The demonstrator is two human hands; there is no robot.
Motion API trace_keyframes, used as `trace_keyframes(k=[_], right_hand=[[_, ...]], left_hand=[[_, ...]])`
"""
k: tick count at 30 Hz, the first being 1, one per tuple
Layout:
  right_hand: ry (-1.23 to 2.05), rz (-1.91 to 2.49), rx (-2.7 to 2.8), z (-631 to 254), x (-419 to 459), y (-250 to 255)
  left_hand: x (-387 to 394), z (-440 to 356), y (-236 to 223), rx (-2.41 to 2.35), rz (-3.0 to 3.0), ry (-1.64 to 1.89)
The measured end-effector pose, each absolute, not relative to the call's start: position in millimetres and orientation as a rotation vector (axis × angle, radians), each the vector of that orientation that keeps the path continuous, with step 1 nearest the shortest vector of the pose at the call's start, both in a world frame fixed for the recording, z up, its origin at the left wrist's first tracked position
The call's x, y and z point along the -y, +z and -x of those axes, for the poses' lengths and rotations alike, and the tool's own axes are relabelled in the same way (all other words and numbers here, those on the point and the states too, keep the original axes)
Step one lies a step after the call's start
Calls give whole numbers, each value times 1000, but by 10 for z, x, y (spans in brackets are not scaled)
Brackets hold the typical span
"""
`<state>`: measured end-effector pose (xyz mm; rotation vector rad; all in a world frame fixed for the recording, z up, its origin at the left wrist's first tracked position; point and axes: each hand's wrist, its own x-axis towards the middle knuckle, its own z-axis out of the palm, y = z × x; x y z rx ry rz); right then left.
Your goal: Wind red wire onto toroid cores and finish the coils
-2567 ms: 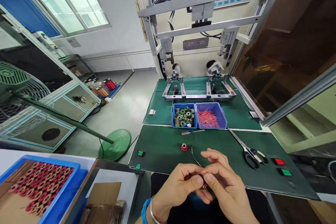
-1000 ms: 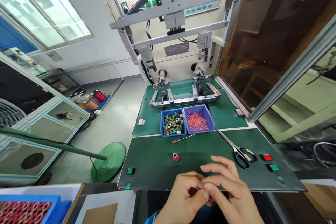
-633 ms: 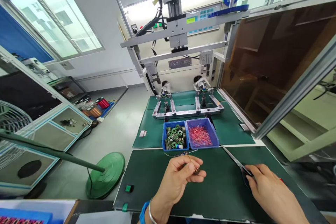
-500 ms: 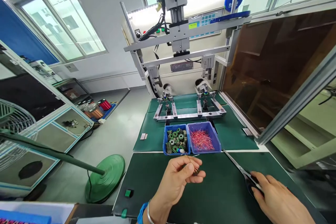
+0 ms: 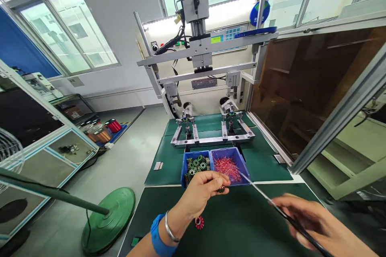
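Observation:
Pinched in the fingers of my left hand (image 5: 205, 188) is a small ring-shaped motor stator (image 5: 221, 189), mostly hidden by the fingertips. My right hand (image 5: 313, 217) holds a pair of long scissors (image 5: 259, 190) with dark handles, seen nearly edge-on. Their tip points left toward the front of the purple bin (image 5: 245, 164), which holds red wire offcuts (image 5: 227, 168). Beside it, a blue bin (image 5: 183, 178) contains several green-coated stator cores (image 5: 197, 164), partly behind my left hand. A red-wound stator (image 5: 199, 222) lies on the green mat (image 5: 241, 225) below my left wrist.
Behind the bins stands a winding machine (image 5: 202, 48) with a metal fixture frame (image 5: 211, 140) on the bench. A tinted panel (image 5: 301, 84) borders the right side. To the left, a green round fan base (image 5: 108, 221) stands on the floor, with wire spools (image 5: 113, 125) farther back.
My right hand has lifted the scissors off the mat and turned them edge-on. The left hand stays pinched on the stator. The view has shifted, and the red-wound stator now shows.

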<state>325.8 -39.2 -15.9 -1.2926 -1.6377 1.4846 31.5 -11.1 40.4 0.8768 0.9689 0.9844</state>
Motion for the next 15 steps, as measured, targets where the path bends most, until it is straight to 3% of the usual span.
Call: trace_keyframes(k=[5,15], right_hand=[[1662,1128,1677,-2791,-25,199],[1750,1041,1680,-2763,-209,91]], left_hand=[[-81,-431,350,-976,-833,862],[-304,-500,215,-996,-821,758]])
